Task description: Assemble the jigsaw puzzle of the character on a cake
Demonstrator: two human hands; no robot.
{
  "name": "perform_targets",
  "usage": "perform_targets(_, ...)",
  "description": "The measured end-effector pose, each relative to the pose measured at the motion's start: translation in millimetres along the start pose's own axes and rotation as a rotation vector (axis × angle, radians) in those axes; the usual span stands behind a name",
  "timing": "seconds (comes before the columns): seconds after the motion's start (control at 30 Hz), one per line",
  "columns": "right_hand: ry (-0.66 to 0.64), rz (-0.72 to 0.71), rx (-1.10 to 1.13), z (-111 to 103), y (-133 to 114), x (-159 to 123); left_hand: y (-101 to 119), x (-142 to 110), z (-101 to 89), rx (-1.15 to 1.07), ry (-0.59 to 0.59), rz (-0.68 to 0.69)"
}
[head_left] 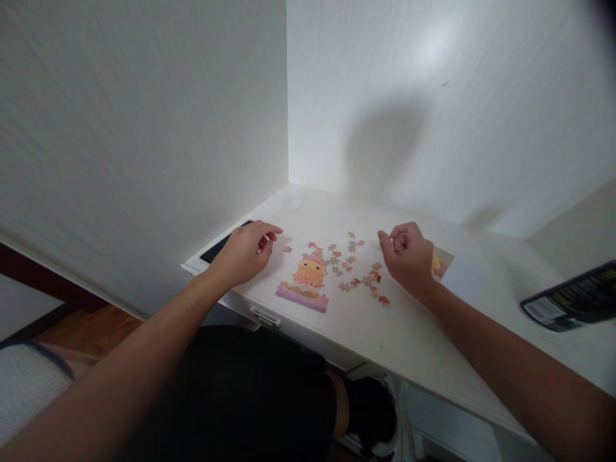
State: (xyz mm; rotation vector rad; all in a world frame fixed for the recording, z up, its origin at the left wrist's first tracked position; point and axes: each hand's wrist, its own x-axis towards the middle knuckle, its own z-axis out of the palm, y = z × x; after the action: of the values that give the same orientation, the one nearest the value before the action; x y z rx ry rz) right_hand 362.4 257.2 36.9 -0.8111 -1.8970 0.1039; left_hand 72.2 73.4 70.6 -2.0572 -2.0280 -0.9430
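A partly joined jigsaw puzzle (310, 277) with a yellow-orange figure on a pink and purple base lies near the desk's front edge. Several loose puzzle pieces (335, 256), some grey and some coloured, are scattered to its right and behind it. My left hand (248, 251) hovers left of the puzzle, fingers loosely bent and apart, holding nothing visible. To the right of the loose pieces, my right hand (407, 256) is closed with its fingers curled in; whatever they may hold is hidden. A colourful picture card (443, 263) lies partly behind my right hand.
A dark flat object (216, 249) lies at the desk's left edge, partly behind my left hand. At the far right stands a black bottle or can (568, 301). White walls (385, 96) bound the white desk (385, 340); a drawer handle (265, 316) is on its front.
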Motion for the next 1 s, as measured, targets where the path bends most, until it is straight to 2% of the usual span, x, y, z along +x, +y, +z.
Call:
perform_targets(0.1,0.046,0.135,-0.012,3.8,22.9,10.4,-4.6,0.3,12.1,0.026,-0.081,-0.056)
perform_targets(0.2,0.039,0.145,-0.032,3.9,31.2,13.4,-5.6,0.7,24.9,0.052,-0.138,-0.068)
perform_targets(0.33,-0.07,0.137,-0.025,2.1,28.9,9.4,-5.0,3.9,35.8,0.043,-0.16,-0.047)
perform_targets(0.83,-0.198,0.193,0.125,7.6,31.0,6.0,-8.0,6.9,37.3,0.029,-0.168,-0.063)
perform_targets(1.0,-0.242,0.185,0.142,8.0,31.8,4.9,-5.7,10.4,39.3,0.072,-0.207,-0.022)
